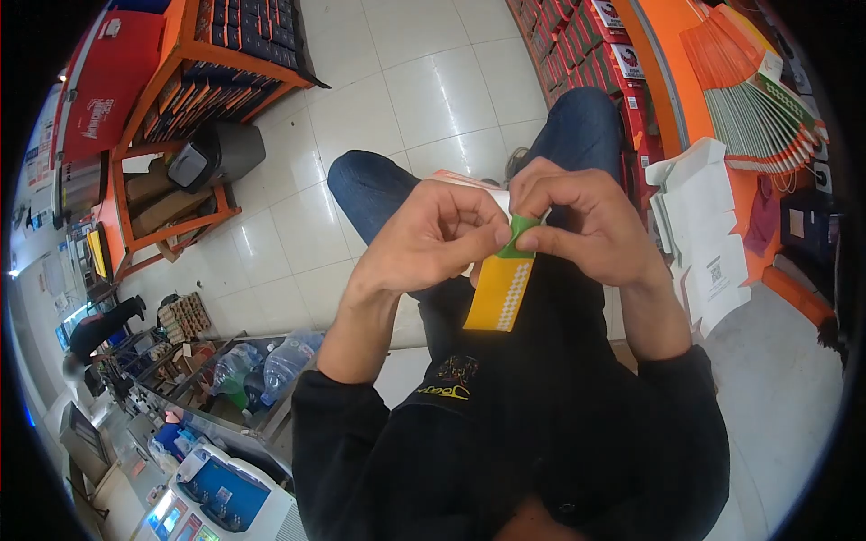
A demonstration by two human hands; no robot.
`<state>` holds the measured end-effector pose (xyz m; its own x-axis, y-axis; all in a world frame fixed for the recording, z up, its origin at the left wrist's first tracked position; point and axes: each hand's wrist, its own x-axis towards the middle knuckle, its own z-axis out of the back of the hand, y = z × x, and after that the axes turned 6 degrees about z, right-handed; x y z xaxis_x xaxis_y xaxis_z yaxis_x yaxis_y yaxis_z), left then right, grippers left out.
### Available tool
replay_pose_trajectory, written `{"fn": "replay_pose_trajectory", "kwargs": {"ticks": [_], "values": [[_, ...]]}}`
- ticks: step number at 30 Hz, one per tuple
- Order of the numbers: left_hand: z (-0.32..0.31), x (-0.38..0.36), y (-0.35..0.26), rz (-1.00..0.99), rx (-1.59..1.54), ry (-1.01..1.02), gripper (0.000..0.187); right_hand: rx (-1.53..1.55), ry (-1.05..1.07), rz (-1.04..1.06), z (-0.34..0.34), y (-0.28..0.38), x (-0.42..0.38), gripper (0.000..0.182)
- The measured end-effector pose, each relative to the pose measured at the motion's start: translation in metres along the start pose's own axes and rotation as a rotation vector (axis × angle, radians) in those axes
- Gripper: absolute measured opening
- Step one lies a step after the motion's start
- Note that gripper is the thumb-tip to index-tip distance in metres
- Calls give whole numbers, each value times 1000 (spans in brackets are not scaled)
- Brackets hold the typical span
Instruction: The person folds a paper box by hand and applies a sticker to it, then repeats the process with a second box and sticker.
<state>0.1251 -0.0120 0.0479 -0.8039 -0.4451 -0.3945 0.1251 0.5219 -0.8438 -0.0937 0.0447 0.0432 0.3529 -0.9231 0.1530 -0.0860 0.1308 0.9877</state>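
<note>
Hands meet over the lap: the left hand [431,242] and right hand [582,224] both pinch the green top end of a yellow-orange paper strip with white dots [502,290], which hangs toward 6 o'clock. At 3 o'clock lie white printed sheets with a QR code [713,236]; at 10 o'clock stands a red cabinet [101,86] with unreadable white lettering.

A yellow strip [499,295] with white dots – green at its top end – hangs upright above the lap.
</note>
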Motion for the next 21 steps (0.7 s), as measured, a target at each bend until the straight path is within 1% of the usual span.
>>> {"fn": "replay_pose_trajectory", "kwargs": {"ticks": [1, 5, 7, 8, 10, 11, 13, 14, 16, 17, 19, 21], "values": [[1, 0, 0, 23, 16, 35, 16, 27, 1, -23, -1, 2, 0, 12], [-3, 1, 1, 55, -47, 34, 14, 49, -13, -9, -1, 0, -3, 13], [-4, 2, 3, 106, -68, -7, 7, -89, -27, 48, 0, -2, -4, 15], [-5, 2, 2, 108, -69, -5, 7, -89, -29, 45, 0, -4, -6, 15], [-9, 1, -2, 148, -41, -90, 8, -90, -84, 9, 1, -10, -8, 17], [-10, 1, -2, 150, -43, -91, 8, -88, -82, 8, 1, -9, -8, 17], [-11, 1, -2, 100, -29, -77, 9, -8, -135, -108, 0, -3, -8, 23], [-12, 1, 1, 105, -29, -73, 9, -6, -140, -111, 1, 0, -8, 23], [-12, 2, 12, 62, -41, -60, 10, 87, -115, -245, 3, 4, -7, 25], [-12, 4, 18, 65, -42, -59, 10, 89, -117, -248, 4, 0, -8, 25], [-12, 6, 30, -7, -103, -19, 10, 166, -48, -209, 6, -11, -11, 25], [-15, 7, 36, -17, -158, -23, 11, 215, -32, -190, 8, -20, -11, 25]]}}
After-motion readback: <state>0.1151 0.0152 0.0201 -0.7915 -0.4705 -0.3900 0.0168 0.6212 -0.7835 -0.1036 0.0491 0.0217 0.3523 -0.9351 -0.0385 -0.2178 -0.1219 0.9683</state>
